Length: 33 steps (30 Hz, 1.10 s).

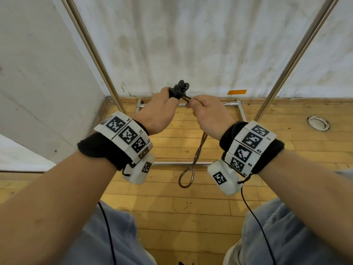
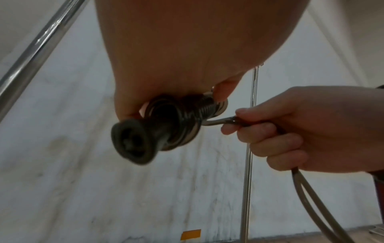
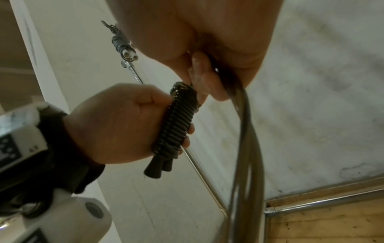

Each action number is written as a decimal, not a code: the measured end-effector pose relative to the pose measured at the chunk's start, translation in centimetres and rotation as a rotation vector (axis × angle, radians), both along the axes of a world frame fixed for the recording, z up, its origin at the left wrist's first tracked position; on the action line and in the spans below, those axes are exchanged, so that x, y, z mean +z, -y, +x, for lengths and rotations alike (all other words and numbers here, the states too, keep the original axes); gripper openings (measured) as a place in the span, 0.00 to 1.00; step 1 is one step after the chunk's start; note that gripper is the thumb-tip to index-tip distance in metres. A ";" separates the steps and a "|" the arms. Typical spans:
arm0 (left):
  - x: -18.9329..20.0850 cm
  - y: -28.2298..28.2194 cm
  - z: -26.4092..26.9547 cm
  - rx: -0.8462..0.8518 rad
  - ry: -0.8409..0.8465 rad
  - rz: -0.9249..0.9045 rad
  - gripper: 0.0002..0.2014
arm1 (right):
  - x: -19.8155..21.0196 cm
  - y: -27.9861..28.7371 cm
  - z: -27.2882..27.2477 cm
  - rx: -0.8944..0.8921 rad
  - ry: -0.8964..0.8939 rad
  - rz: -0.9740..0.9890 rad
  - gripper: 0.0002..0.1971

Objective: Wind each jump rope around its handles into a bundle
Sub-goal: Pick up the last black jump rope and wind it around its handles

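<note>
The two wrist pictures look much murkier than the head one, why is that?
Left wrist view: the left hand fills the top, shadowed against the pale wall, and the handle end is smeared. Right wrist view: the hanging rope blurs. Head view: evenly lit, sharp.

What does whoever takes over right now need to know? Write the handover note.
Left hand: grips the two black handles with the coils wound around them.
Right hand: pinches the doubled rope right beside the bundle; the rest passes through the fist.
Tail: a short doubled loop hangs below the right hand, above the wooden floor.
Done: most of the rope is wound in tight turns along the handles.
Left: wind on the hanging loop and secure its end. Another bundle hangs on the metal frame; no other ropes are in view.
</note>
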<state>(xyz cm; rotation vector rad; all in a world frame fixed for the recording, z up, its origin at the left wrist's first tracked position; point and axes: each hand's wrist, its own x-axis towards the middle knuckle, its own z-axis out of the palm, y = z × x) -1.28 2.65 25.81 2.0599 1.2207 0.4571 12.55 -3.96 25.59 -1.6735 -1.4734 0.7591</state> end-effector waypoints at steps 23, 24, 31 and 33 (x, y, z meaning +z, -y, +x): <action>1.4 0.6 -1.0 0.116 0.215 -0.082 0.17 | -0.3 0.5 0.1 0.110 -0.035 -0.053 0.16; 1.4 0.3 -1.1 0.155 0.192 -0.032 0.17 | -0.4 0.7 -0.1 0.125 -0.016 -0.069 0.15; 0.4 0.2 -0.5 0.130 0.075 0.006 0.22 | -0.3 0.4 -0.1 0.156 0.047 -0.055 0.13; 0.3 0.1 -0.2 0.073 0.094 -0.123 0.24 | -0.4 0.4 0.0 0.134 0.038 -0.068 0.13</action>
